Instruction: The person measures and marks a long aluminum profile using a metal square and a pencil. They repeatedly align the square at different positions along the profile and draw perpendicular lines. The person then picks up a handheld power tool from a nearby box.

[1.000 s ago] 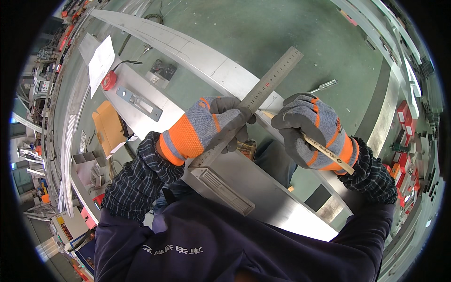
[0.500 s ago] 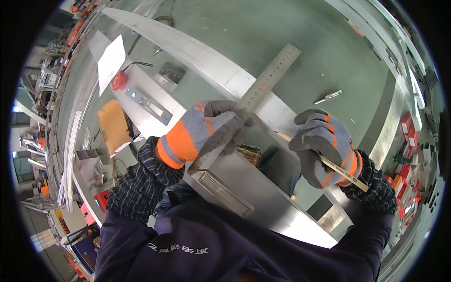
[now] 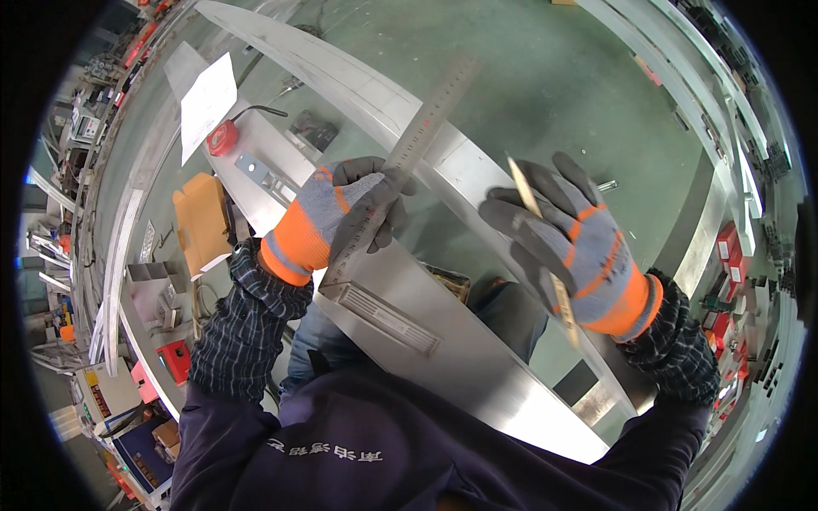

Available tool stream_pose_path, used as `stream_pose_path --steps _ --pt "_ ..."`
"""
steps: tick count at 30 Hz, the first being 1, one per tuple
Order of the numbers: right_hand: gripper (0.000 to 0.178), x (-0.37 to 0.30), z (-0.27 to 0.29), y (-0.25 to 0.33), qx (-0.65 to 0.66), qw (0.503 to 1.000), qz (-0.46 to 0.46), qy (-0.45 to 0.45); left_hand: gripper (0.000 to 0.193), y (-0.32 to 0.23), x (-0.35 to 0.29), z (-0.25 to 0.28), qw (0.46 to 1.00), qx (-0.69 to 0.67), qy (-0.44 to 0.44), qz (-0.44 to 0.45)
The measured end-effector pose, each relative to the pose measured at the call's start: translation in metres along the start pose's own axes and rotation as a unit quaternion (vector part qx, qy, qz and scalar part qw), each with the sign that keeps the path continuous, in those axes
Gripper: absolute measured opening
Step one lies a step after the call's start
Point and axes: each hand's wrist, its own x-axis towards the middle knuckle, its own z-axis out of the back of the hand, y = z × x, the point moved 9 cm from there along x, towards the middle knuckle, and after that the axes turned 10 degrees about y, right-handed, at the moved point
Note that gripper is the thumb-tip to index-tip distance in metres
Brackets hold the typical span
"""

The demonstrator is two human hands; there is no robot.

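Observation:
A steel ruler [image 3: 429,123] slants from lower left to upper right, with my gloved left hand [image 3: 328,213] closed round its lower middle. Its upper end passes over a long silvery metal strip [image 3: 464,166] and is blurred. My gloved right hand [image 3: 584,255] has a thin yellowish wooden pencil [image 3: 525,189] lodged among its fingers, some of them stretched out. The pencil's pointed end is up. Below the hands, across my lap, lies a wide metal panel [image 3: 477,358] with a slotted rectangular plate [image 3: 388,319] near its left end.
To the left are a white paper sheet [image 3: 207,106], a red tape measure [image 3: 222,138], a metal plate with cutouts [image 3: 256,170] and an open cardboard box [image 3: 200,221]. A small tool [image 3: 607,186] is partly hidden behind my right hand. Red boxes [image 3: 727,247] stand at the right.
My left hand and the ruler have shifted left. My right hand has opened out and turned, swinging the pencil from a shallow slant to nearly upright.

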Motion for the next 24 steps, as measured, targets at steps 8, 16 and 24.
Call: stream_pose_path --steps 8,16,24 --pt "0.059 0.023 -0.013 -0.007 0.046 0.997 -0.051 -0.017 0.04 0.003 0.006 -0.01 0.998 0.023 0.041 0.033" --pt "0.039 0.01 -0.003 -0.001 0.065 0.99 -0.042 -0.114 0.039 0.003 0.018 -0.018 0.995 0.052 0.056 0.058" --pt "0.037 0.007 -0.002 -0.009 0.098 0.985 -0.021 -0.14 0.042 0.005 0.027 -0.021 0.994 0.035 0.081 0.06"
